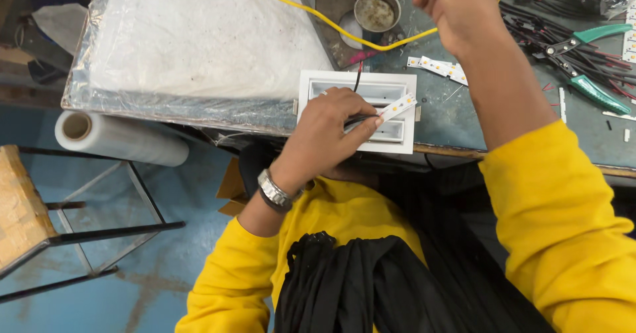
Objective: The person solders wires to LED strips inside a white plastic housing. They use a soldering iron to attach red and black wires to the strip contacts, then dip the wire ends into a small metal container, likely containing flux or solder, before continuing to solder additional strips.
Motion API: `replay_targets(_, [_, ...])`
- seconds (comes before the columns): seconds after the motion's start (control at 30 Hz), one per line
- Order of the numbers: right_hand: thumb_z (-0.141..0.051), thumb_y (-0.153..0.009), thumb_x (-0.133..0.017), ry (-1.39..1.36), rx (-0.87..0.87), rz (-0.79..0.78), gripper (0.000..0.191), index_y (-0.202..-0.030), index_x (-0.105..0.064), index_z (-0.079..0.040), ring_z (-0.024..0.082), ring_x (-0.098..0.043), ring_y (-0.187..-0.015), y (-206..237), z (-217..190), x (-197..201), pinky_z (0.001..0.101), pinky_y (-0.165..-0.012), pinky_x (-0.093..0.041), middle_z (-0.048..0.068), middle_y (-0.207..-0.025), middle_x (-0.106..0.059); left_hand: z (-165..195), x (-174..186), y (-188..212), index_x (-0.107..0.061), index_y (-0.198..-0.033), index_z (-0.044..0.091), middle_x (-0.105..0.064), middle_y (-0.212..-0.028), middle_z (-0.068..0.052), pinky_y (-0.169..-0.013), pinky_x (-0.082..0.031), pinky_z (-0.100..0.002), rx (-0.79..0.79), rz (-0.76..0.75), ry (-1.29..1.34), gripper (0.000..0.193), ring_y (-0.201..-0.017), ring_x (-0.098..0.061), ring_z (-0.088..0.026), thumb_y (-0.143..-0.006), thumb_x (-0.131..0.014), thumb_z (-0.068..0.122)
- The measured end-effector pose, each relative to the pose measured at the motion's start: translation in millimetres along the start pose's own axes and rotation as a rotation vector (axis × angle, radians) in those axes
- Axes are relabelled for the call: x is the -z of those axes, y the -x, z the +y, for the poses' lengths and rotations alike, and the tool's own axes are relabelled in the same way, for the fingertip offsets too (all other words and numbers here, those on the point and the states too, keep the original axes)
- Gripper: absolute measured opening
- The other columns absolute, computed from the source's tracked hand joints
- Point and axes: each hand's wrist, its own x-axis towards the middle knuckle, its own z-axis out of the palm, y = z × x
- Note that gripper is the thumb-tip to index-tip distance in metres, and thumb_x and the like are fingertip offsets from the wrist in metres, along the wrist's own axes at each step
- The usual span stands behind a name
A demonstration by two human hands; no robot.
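My left hand (329,129) rests on a white rectangular light housing (310,85) at the bench edge and pinches a short white LED strip (398,106) with dark wires against it. My right hand (450,5) is raised above the bench near the top of the view, fingers closed around something thin; a yellow cable (311,8) runs up to it, and what exactly it grips is partly cut off. A small round metal tin (377,10) sits on a dark stand just left of that hand.
More LED strip pieces (438,67) lie beside the housing. Green-handled pliers (596,35) and cutters (593,89) rest on a pile of black wires at right. A plastic-wrapped white slab (192,35) fills the left bench. A film roll (119,138) and a metal-frame stool (40,220) stand lower left.
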Motion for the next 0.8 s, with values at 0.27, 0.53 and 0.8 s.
replay_targets(0.27, [-0.008,-0.101,-0.069,0.171,0.026,-0.127,0.041,-0.141,-0.06,-0.004,0.016,-0.068,-0.107,98.7,-28.3,-15.8,0.0279,-0.092,-0.055,0.009,-0.125,-0.069,2.0,13.1,-0.4,-0.075,-0.095,0.005,-0.071,-0.087,-0.01,-0.075,-0.051,-0.039,0.004,-0.07,-0.001,0.02,-0.084,-0.066,-0.03,-0.09,-0.074,0.024])
replay_targets(0.53, [-0.024,-0.076,-0.084,0.903,0.256,-0.457,0.081,-0.148,-0.05,-0.007,0.034,-0.039,-0.15,156.9,-38.4,-25.8,0.047,-0.121,-0.032,0.015,-0.153,-0.051,8.6,23.9,22.7,-0.073,-0.101,0.004,-0.073,-0.106,-0.01,-0.09,-0.053,-0.039,-0.061,0.074,-0.085,0.019,-0.102,-0.068,-0.03,-0.089,-0.079,0.018])
replay_targets(0.8, [-0.031,-0.074,-0.086,0.981,0.262,-0.48,0.084,-0.148,-0.052,-0.012,0.035,-0.036,-0.152,155.8,-35.3,-27.9,0.048,-0.123,-0.031,0.016,-0.158,-0.047,0.4,21.4,73.8,-0.069,-0.108,0.002,-0.069,-0.112,-0.011,-0.091,-0.054,-0.035,0.097,0.559,-0.183,0.017,-0.103,-0.067,-0.024,-0.095,-0.076,0.009])
